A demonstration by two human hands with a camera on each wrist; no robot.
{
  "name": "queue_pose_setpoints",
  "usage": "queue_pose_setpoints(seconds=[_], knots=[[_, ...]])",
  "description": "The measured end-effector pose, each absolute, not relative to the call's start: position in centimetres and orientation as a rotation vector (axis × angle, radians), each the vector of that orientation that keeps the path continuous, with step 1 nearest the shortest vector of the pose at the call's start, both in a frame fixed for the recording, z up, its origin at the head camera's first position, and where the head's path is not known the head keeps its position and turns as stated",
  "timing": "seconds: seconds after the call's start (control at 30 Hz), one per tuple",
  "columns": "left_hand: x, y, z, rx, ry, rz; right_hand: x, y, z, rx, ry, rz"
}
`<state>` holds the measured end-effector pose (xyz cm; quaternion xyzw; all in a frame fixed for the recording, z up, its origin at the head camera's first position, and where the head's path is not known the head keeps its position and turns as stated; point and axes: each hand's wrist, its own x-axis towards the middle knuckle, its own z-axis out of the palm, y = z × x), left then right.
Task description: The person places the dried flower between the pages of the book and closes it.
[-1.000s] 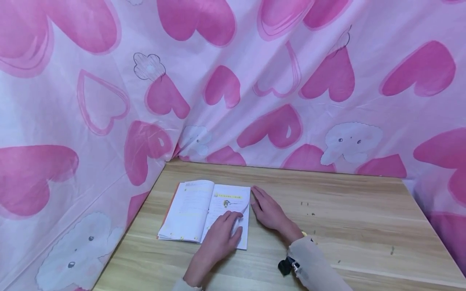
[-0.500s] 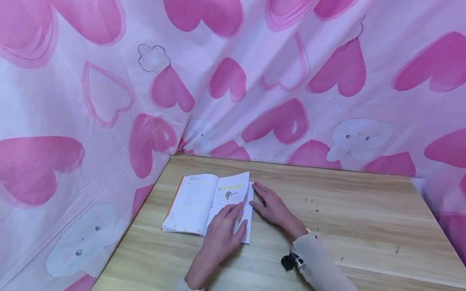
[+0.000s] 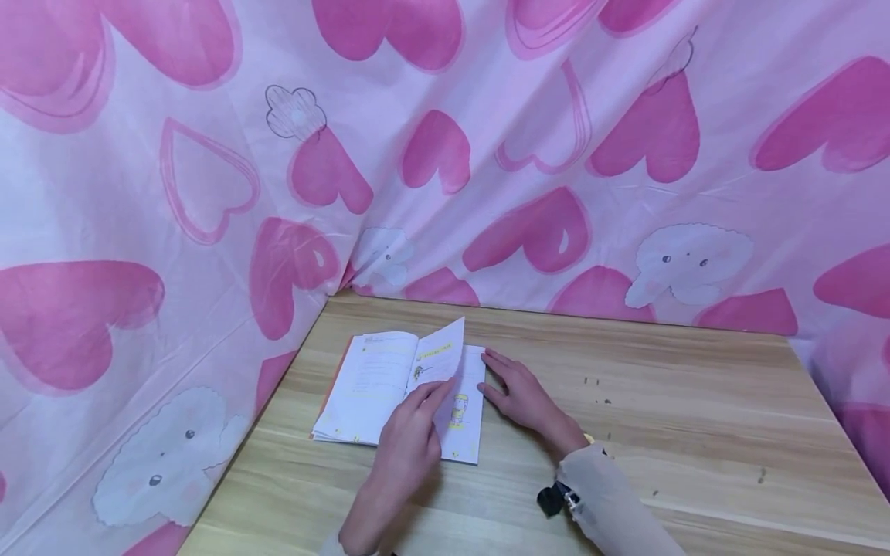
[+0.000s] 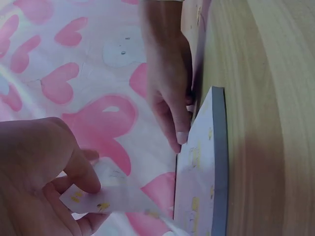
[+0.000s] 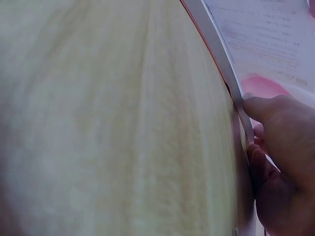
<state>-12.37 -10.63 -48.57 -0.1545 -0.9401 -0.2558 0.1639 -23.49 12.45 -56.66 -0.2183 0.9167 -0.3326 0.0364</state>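
Observation:
An open book [image 3: 368, 378] with printed pages and small yellow drawings lies on the wooden table. One page [image 3: 445, 344] is lifted off the right side and tilts leftward. My left hand [image 3: 410, 436] pinches this page near its lower corner; in the left wrist view, the thumb [image 4: 86, 179] presses the curled paper corner [image 4: 86, 199] against the fingers. Beneath it, the uncovered right page [image 3: 462, 440] shows a yellow figure. My right hand [image 3: 521, 394] rests along the book's right edge, fingers extended toward the upper corner. Its thumb [image 5: 261, 105] touches that edge in the right wrist view.
A pink and white sheet [image 3: 521, 139] with hearts hangs behind and left of the table [image 3: 667, 409]. Small dark specks [image 3: 608, 401] dot the wood at right. A black object [image 3: 550, 500] is at the right sleeve [image 3: 612, 494].
My left hand has raised the right page and carried it leftward, uncovering the page below with the yellow figure. My right hand has stayed by the book's edge.

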Motion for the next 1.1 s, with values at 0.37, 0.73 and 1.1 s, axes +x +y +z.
queue_pose_setpoints(seconds=[0.37,0.73,1.1], knots=[[-12.2,-12.0,-47.7,-0.351,-2.575,-0.759,-23.6,12.5,-56.8,-0.658,2.81,-1.023],[-13.2,-15.3,-48.4,-0.207,-2.294,-0.782,-23.6,12.6,-56.9,-0.641,2.805,-1.02],[-13.6,-18.5,-49.6,0.047,-2.33,-0.747,-23.3,12.5,-56.7,-0.624,2.796,-1.033]])
